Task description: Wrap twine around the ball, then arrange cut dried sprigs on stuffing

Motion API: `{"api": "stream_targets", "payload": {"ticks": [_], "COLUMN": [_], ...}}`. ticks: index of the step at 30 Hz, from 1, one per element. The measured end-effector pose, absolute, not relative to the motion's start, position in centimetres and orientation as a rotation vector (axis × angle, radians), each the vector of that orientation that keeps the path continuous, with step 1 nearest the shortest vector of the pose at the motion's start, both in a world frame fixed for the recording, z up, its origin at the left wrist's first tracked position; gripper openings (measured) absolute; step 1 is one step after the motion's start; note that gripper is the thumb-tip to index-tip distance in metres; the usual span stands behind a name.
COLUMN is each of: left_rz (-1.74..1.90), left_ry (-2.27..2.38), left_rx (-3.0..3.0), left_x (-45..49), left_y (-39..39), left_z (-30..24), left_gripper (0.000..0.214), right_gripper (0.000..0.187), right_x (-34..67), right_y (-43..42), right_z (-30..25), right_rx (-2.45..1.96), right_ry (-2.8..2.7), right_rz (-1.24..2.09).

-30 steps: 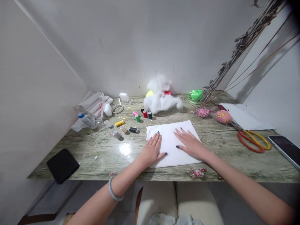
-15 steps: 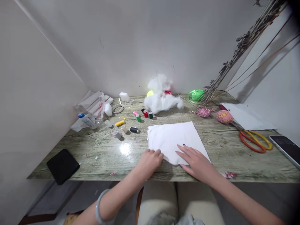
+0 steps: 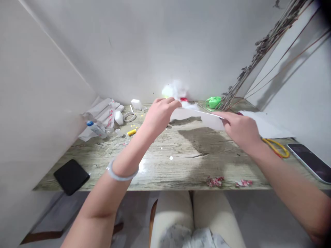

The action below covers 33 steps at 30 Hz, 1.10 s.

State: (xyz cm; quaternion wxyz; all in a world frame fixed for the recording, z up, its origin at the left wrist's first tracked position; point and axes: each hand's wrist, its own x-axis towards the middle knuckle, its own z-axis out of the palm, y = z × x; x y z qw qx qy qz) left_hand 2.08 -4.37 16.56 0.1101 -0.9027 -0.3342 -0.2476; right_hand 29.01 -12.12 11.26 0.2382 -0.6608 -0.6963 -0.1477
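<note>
A white sheet of fabric (image 3: 196, 117) is held up flat in the air above the wooden table (image 3: 181, 162), seen almost edge-on. My left hand (image 3: 159, 115) pinches its left corner and my right hand (image 3: 239, 129) grips its right side. The sheet casts a dark shadow on the tabletop below. Behind it, white stuffing (image 3: 176, 90) rises at the back wall, partly hidden by the sheet and my left hand.
At the left lie a black pad (image 3: 71, 176), a small bottle (image 3: 95, 129), white packets (image 3: 103, 110) and a yellow spool (image 3: 131, 132). A green ribbon roll (image 3: 214, 102) and dried branches (image 3: 258, 51) stand at the back right. Yellow-handled scissors (image 3: 278, 148) and a phone (image 3: 309, 162) lie right.
Both hands slid from flat on the sheet to its near edge, took hold and lifted it off the table. The view also shifted slightly.
</note>
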Motion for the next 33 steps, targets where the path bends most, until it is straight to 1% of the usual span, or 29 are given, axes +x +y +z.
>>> {"api": "stream_targets", "payload": {"ticks": [2, 4, 7, 9, 11, 13, 14, 16, 17, 18, 22, 27, 33], "left_rz": [-0.708, -0.682, -0.588, -0.516, -0.404, -0.288, -0.235, -0.121, -0.089, -0.076, -0.078, -0.045, -0.079], "left_ry": [-0.943, -0.887, -0.818, -0.765, -0.758, -0.826, -0.878, -1.013, -1.069, -1.119, -1.246, -1.395, -1.46], "left_rx": [-2.662, -2.677, -2.72, -2.773, -2.817, -2.901, -2.973, -3.12, -3.164, -3.18, -3.09, -2.988, -2.973], "left_x": [0.7, -0.6, -2.1, -2.9, -3.5, -3.6, -3.5, -2.7, -2.0, -1.2, 2.5, 4.8, 5.4], "left_y": [-6.7, -9.5, -14.0, -16.5, -18.5, -19.6, -19.9, -19.8, -19.5, -19.0, -16.0, -12.5, -9.0], "left_z": [15.9, 14.7, 11.4, 8.4, 5.2, 2.7, 1.8, 1.0, 0.8, 0.7, -0.8, -3.3, -3.6], "left_gripper": [0.041, 0.04, 0.029, 0.027, 0.026, 0.026, 0.028, 0.044, 0.054, 0.059, 0.059, 0.064, 0.064], "right_gripper": [0.047, 0.055, 0.067, 0.07, 0.071, 0.063, 0.062, 0.071, 0.073, 0.071, 0.063, 0.064, 0.06], "right_x": [29.6, 29.6, 28.9, 28.2, 27.5, 26.9, 26.6, 26.0, 25.6, 25.2, 23.3, 23.3, 24.1], "right_y": [-14.0, -16.5, -20.9, -23.5, -25.3, -26.0, -25.8, -24.8, -23.9, -22.9, -18.4, -13.9, -10.3], "right_z": [11.5, 10.7, 7.6, 4.5, 1.3, -1.2, -2.1, -2.9, -3.0, -3.1, -3.7, -5.1, -5.0], "right_rx": [-1.676, -1.584, -1.526, -1.467, -1.503, -1.558, -1.577, -1.599, -1.614, -1.636, -1.732, -1.665, -1.637], "right_ry": [-1.967, -2.027, -2.173, -2.285, -2.369, -2.434, -2.467, -2.496, -2.487, -2.463, -2.416, -2.458, -2.45], "right_rz": [-0.433, -0.421, -0.341, -0.283, -0.212, -0.13, -0.064, 0.047, 0.08, 0.096, 0.131, 0.15, 0.195]}}
